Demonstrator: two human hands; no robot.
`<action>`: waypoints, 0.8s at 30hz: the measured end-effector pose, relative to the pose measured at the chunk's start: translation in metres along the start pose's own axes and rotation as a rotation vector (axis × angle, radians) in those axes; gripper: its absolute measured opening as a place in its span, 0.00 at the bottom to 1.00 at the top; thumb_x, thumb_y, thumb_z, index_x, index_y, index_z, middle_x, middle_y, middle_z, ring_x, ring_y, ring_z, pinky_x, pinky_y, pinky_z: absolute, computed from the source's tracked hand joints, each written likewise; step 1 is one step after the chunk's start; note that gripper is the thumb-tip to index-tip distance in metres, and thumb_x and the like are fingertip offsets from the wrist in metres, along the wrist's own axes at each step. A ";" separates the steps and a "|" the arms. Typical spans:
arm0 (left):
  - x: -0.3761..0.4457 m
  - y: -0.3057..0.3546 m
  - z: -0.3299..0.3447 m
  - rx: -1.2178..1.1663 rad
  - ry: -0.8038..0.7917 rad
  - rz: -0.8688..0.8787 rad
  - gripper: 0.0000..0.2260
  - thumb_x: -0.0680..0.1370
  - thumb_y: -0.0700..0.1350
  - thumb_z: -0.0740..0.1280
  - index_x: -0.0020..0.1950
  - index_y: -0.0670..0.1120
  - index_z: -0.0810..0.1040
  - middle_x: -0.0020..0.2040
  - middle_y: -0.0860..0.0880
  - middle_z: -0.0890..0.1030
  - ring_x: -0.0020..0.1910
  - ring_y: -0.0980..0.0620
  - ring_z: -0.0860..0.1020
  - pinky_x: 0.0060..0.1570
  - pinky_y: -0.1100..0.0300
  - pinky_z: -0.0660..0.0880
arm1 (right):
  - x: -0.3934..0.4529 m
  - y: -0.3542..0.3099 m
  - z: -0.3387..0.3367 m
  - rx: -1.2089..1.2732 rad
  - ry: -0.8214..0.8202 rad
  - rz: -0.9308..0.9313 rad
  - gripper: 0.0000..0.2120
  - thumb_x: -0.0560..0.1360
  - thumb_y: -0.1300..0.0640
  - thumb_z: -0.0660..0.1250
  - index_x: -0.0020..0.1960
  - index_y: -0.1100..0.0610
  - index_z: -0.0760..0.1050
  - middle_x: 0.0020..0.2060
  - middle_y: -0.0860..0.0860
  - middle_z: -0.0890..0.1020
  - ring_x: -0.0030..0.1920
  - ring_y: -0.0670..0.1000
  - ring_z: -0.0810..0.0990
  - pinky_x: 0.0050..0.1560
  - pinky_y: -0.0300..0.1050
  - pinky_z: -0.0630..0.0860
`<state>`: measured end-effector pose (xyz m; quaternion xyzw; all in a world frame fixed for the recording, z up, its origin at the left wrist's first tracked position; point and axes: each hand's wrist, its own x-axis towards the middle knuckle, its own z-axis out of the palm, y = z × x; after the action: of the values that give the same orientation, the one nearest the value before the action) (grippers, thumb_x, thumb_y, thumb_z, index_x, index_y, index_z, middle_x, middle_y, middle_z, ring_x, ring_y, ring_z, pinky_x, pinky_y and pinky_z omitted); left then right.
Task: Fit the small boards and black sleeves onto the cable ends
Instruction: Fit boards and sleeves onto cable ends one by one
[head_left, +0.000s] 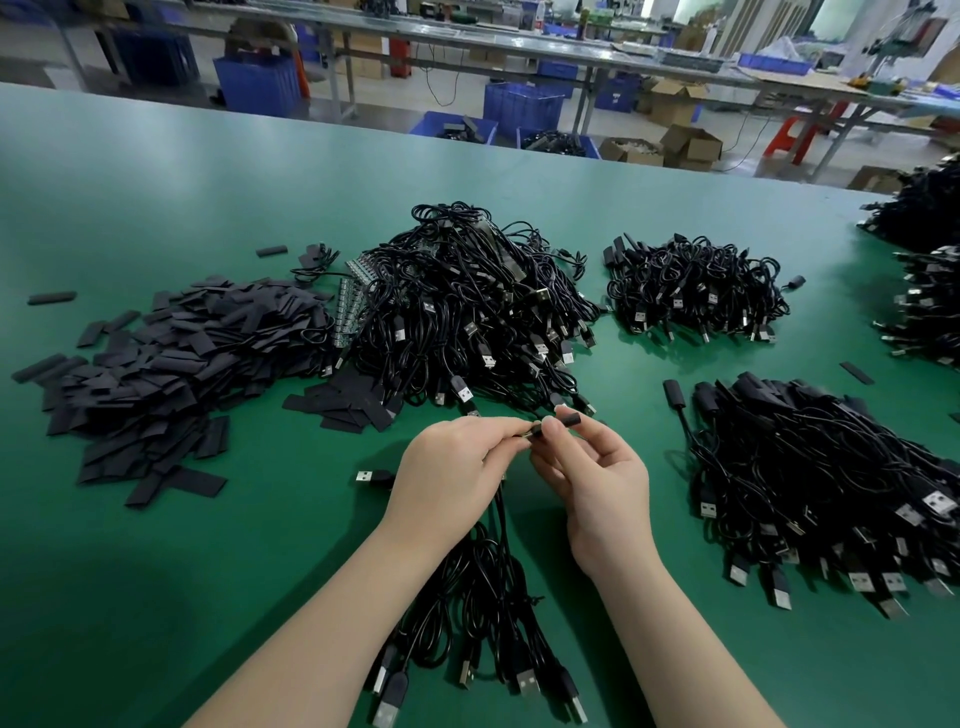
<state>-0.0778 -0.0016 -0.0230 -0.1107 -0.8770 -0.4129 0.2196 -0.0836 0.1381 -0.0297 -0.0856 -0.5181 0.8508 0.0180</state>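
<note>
In the head view, the left hand (457, 467) pinches a cable end (531, 432) while the right hand (597, 478) pinches a black sleeve (567, 417) at that end, the fingertips of both meeting above the green table (208, 571). The cable hangs from the left hand into a bundle of cables (483, 597) just below both hands. Loose sleeves (171, 364) lie heaped well left of the hands, and finished cables (831, 478) are heaped to their right.

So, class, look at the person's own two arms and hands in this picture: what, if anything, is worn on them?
Nothing is worn that shows. The left hand and the right hand are bare, with no gloves, rings or finger cots visible. Both forearms are bare from the wrist down to the bottom edge of the picture: no sleeves, no watch, no wrist strap or bracelet. The fingernails look short and unpainted.
</note>
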 end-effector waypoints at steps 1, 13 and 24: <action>0.000 0.000 -0.001 -0.001 -0.004 0.003 0.09 0.76 0.49 0.68 0.54 0.54 0.84 0.44 0.57 0.85 0.43 0.57 0.81 0.44 0.55 0.79 | 0.000 0.000 0.000 -0.003 -0.007 -0.006 0.06 0.73 0.65 0.72 0.50 0.60 0.81 0.37 0.54 0.86 0.42 0.50 0.86 0.43 0.39 0.81; -0.005 0.000 -0.004 0.055 -0.012 0.027 0.11 0.76 0.49 0.70 0.58 0.52 0.84 0.46 0.53 0.86 0.44 0.50 0.82 0.45 0.56 0.78 | 0.000 -0.002 -0.003 -0.117 -0.085 0.033 0.07 0.74 0.64 0.72 0.51 0.59 0.80 0.35 0.54 0.85 0.40 0.49 0.85 0.42 0.40 0.81; -0.004 0.001 -0.004 0.022 -0.036 -0.020 0.09 0.76 0.48 0.67 0.53 0.57 0.84 0.39 0.56 0.83 0.39 0.57 0.79 0.39 0.54 0.77 | -0.001 -0.001 -0.002 -0.191 -0.085 0.009 0.10 0.73 0.61 0.75 0.53 0.57 0.80 0.35 0.54 0.85 0.37 0.49 0.82 0.43 0.40 0.80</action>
<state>-0.0723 -0.0037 -0.0222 -0.1070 -0.8863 -0.4034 0.2007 -0.0821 0.1401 -0.0298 -0.0530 -0.5966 0.8006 -0.0163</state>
